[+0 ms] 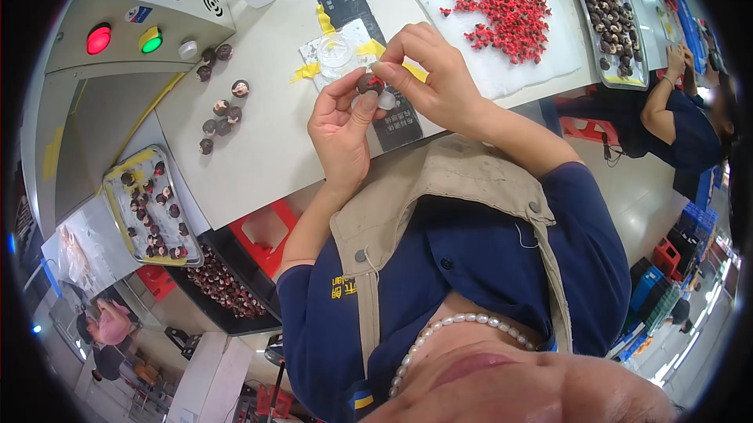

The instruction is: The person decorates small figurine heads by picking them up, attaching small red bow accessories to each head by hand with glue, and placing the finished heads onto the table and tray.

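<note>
Pale table [267, 140] — left hand [342, 133] part-hiding brown ball [366, 83]

Held brown ball [367, 84] looks like smooth, low-sheen plastic; red pieces [510, 11] glossy, also plastic-looking. Worktop [267, 148] smooth, matt; white sheet [569, 50] foam-like. Right-side tray [625, 84] shiny metal, apron [478, 176] matt woven cloth.

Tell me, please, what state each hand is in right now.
Left hand: closed, holding a small brown ball.
Right hand: pinched closed by the ball; whether it holds anything cannot be told.
</note>
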A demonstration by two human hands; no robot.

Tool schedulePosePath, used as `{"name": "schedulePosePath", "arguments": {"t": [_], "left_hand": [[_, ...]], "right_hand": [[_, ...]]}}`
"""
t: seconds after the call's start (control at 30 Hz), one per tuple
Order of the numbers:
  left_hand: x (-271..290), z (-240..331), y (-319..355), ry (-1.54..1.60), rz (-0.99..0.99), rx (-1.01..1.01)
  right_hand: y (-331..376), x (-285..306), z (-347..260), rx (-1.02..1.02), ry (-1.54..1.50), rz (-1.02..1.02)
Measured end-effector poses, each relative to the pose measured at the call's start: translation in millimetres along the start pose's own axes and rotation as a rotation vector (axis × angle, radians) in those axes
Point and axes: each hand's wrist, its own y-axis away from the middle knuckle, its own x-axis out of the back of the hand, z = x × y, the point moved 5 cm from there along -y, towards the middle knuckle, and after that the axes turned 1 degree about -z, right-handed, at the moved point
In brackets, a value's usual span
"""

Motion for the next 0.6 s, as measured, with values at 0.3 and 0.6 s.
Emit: {"name": "schedulePosePath", "arguments": {"t": [0.3, 0.6], "left_hand": [[1, 11, 2, -0.199, -0.031, -0.128], [11, 10, -3, -0.239, -0.086, -0.167]], "right_hand": [[4, -11, -9, 0.092, 0.063, 0.036], [7, -22, -6, 0.088, 0.049, 0.045]]}}
